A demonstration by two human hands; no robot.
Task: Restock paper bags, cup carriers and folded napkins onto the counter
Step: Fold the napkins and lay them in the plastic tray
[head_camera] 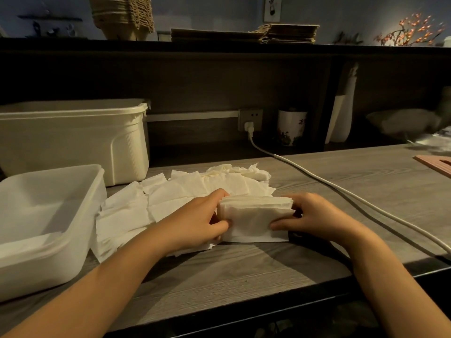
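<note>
Between the two hands, a thick stack of folded white paper napkins [255,215] stands on the grey wood-grain counter [244,272]; left hand [197,220] and right hand [314,218] clasp its ends, loose white napkins [146,206] spread beyond the left hand

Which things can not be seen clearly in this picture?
Head view only:
- Fingers of left hand and right hand: partly hidden behind the napkin stack.
- Cup carriers: top cut off by the edge.
- Print on the cup: too small.
- Things at far right: blurred, dark.
</note>
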